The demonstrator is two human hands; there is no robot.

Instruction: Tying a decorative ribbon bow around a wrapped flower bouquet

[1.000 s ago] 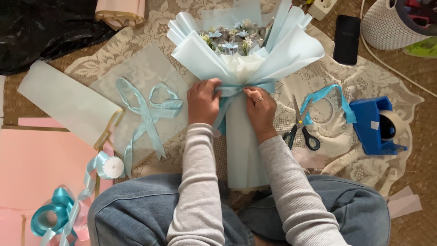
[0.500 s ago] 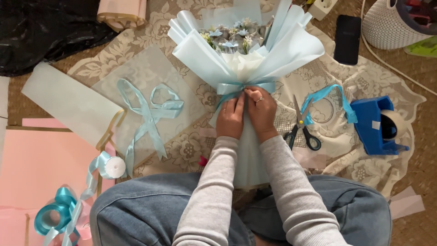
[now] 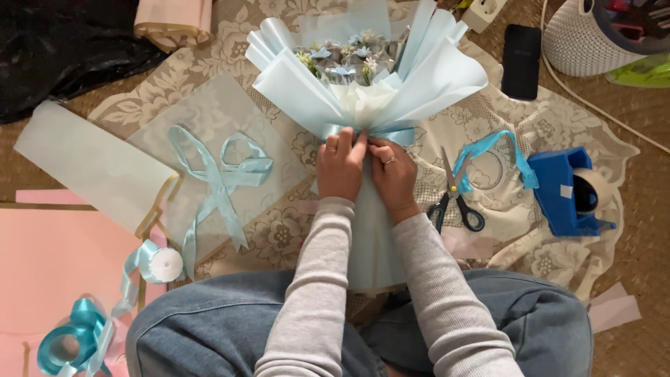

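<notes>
At bouquet [image 3: 370, 105] neck: both hands [image 3: 366, 171] still pinching ribbon [image 3: 398, 134], barely shifted.

A black phone [image 3: 521, 61] with a dark screen lies flat, upper right of the bouquet wrapping [image 3: 426, 84].

Clearances about the bouquet [image 3: 370, 91] lying on the lace cloth [image 3: 279, 230]. Left hand [image 3: 340, 167] and right hand [image 3: 394, 174] meet at its waist, touching. Right flank: scissors [image 3: 455, 195] just beside the right hand, then a blue ribbon strip [image 3: 492, 150] and blue tape dispenser [image 3: 569, 192]. Left flank: bare cloth near the left hand, bounded by a tied ribbon [image 3: 220, 174] on a translucent sheet [image 3: 202, 139]. Above right: black phone [image 3: 521, 61].
</notes>
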